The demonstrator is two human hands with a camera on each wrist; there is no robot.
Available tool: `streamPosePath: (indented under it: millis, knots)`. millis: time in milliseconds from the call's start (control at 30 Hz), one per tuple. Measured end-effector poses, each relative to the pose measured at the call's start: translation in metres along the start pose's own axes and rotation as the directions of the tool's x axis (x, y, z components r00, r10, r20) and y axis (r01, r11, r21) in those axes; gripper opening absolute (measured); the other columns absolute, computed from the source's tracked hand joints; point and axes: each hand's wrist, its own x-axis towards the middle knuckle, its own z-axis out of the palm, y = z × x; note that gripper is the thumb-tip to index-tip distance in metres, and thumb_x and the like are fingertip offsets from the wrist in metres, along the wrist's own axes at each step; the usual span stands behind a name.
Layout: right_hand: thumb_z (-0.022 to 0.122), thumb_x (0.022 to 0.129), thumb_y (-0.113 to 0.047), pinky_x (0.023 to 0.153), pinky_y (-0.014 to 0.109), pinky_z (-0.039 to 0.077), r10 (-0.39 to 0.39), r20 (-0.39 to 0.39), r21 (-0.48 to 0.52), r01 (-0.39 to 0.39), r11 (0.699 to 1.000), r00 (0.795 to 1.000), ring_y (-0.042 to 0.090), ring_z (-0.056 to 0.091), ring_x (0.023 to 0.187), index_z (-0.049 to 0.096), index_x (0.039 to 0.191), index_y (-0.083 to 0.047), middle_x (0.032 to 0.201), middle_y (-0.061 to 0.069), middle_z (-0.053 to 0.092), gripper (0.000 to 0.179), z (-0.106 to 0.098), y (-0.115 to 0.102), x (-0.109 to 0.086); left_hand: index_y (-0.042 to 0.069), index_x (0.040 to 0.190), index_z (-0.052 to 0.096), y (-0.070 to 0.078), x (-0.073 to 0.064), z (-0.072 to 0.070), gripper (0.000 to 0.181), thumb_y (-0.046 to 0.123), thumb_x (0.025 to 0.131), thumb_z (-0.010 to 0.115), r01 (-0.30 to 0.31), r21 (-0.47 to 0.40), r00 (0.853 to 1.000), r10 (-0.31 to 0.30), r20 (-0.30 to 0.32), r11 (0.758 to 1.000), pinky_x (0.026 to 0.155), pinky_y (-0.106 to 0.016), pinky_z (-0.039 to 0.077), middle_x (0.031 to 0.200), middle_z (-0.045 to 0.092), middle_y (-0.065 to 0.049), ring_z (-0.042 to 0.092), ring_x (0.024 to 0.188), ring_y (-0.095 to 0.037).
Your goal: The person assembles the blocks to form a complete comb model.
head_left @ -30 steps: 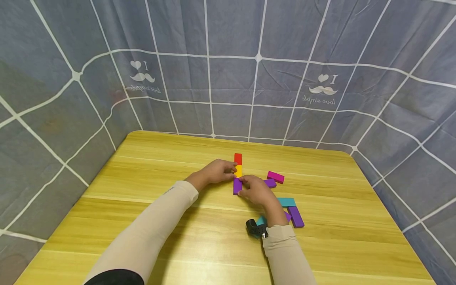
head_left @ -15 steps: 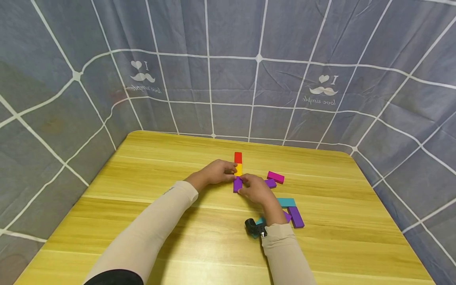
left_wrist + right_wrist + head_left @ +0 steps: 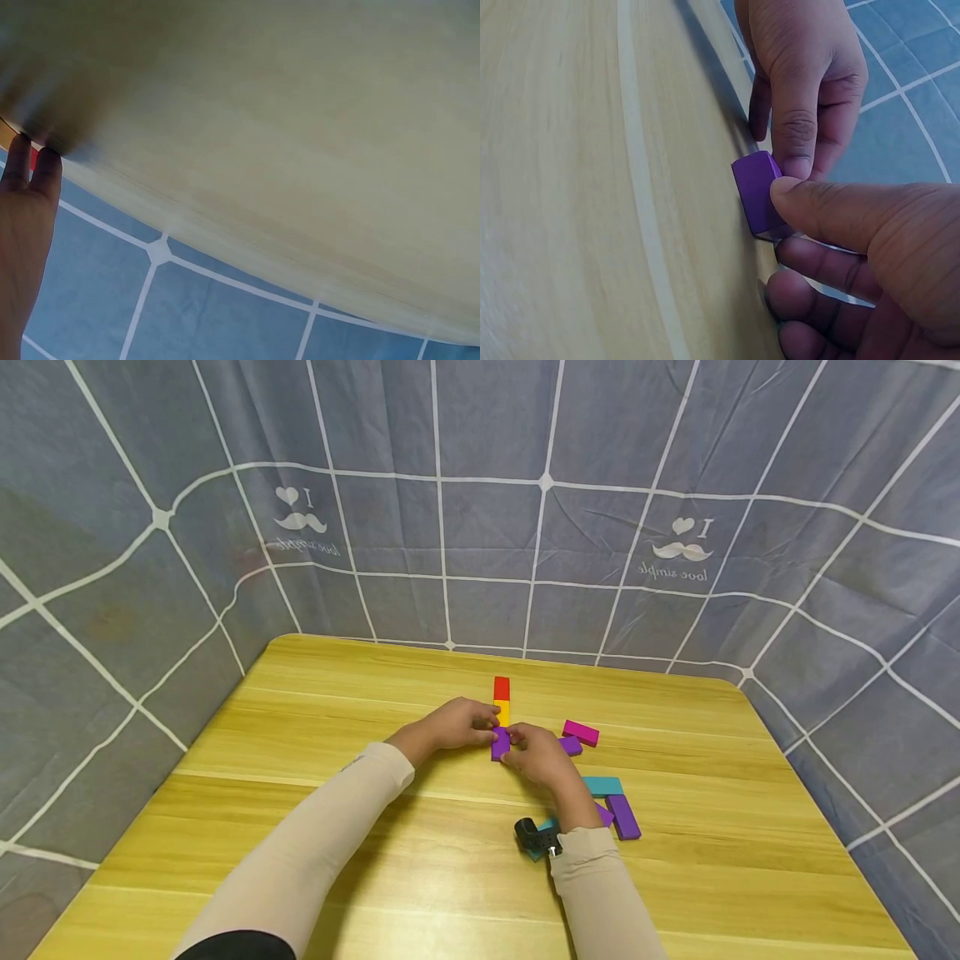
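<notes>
A red block [image 3: 502,687], a yellow block [image 3: 502,712] and a purple block [image 3: 500,745] lie end to end in a straight row on the table. On the row's left side is my left hand [image 3: 459,724], its fingertips against the yellow block and its thumb by the purple one. In the left wrist view, two fairly straight fingers [image 3: 46,176] touch the row. My right hand [image 3: 542,756] pinches the purple block, thumb at its near end and index finger along its right side. The right wrist view shows that thumb [image 3: 832,206] pressed on the purple block [image 3: 757,193].
To the right lie a magenta block [image 3: 581,732], another purple block [image 3: 571,746], a teal block [image 3: 603,787] and a longer purple block [image 3: 624,817]. More blocks are partly hidden under the right wrist. A grey tiled-pattern curtain [image 3: 487,527] surrounds the wooden table [image 3: 300,710].
The row of red, yellow and purple blocks has slid slightly away from me, toward the far edge. My right hand moved with it; the left hand stayed nearly in place.
</notes>
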Motion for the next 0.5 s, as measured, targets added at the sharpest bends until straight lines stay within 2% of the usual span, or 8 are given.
streamPosePath:
  millis: [333, 500]
  knots:
    - [0.070, 0.088, -0.006, 0.090, 0.042, 0.050, -0.031, 0.020, 0.014, 0.031, 0.999, 0.999, 0.026, 0.060, 0.099, 0.063, 0.128, -0.003, 0.109, 0.010, 0.066, 0.040, -0.002, 0.001, 0.000, 0.007, 0.116, 0.072, 0.010, -0.007, -0.001, 0.029, 0.025, 0.093, 0.071, -0.026, 0.021, 0.999, 0.026, 0.035, 0.999, 0.110, -0.039, 0.040, 0.142, 0.055, -0.013, 0.054, 0.128, -0.030]
    - [0.071, 0.088, -0.007, 0.091, 0.042, 0.049, -0.022, 0.014, 0.026, 0.022, 0.999, 1.000, 0.025, 0.059, 0.099, 0.063, 0.127, -0.003, 0.106, 0.008, 0.066, 0.040, -0.001, 0.001, 0.000, 0.009, 0.113, 0.074, 0.012, -0.010, 0.001, 0.027, 0.027, 0.092, 0.072, -0.045, 0.053, 0.998, 0.043, 0.046, 0.998, 0.109, -0.035, 0.040, 0.139, 0.058, -0.010, 0.055, 0.128, -0.024]
